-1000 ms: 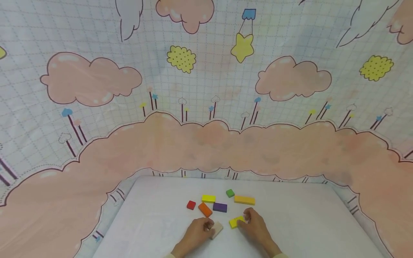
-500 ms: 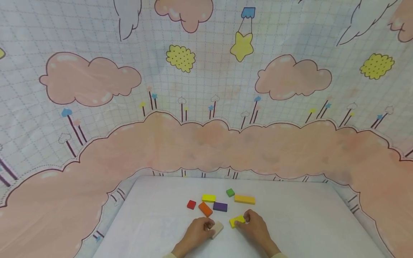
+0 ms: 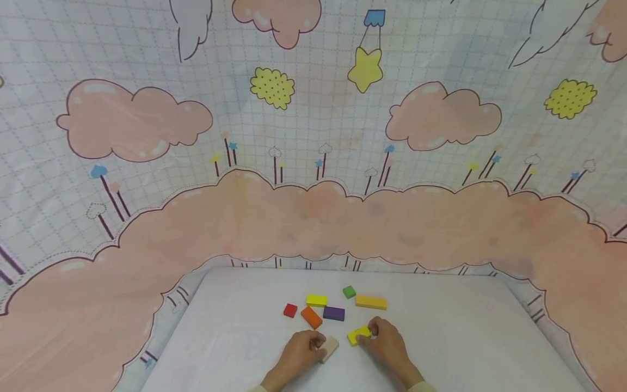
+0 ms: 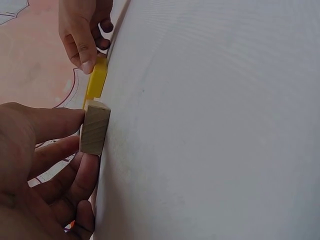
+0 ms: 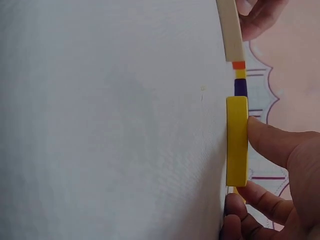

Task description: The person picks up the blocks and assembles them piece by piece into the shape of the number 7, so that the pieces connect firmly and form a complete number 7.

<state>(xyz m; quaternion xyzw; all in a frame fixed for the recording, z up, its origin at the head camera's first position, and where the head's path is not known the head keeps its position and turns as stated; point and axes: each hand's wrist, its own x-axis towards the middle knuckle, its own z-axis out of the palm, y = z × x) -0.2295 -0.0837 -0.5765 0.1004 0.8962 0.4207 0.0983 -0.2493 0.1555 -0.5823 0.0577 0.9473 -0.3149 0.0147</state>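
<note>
Table (image 3: 235,326) | left hand (image 3: 300,351) (fingers (image 4: 89,175) bent) pinches wooden block (image 3: 331,347) | right hand (image 3: 389,344), yellow block (image 5: 237,142)

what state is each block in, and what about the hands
left hand: gripping plain wooden block
right hand: gripping near yellow block
plain wooden block: held
near yellow block: held
red block: on table, untouched
orange block: on table, untouched
far yellow block: on table, untouched
purple block: on table, untouched
green block: on table, untouched
long amber block: on table, untouched

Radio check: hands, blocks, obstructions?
Left hand grips bare-wood block. Right hand holds nearer yellow block. Purple block lies beyond both, not between them.
</note>
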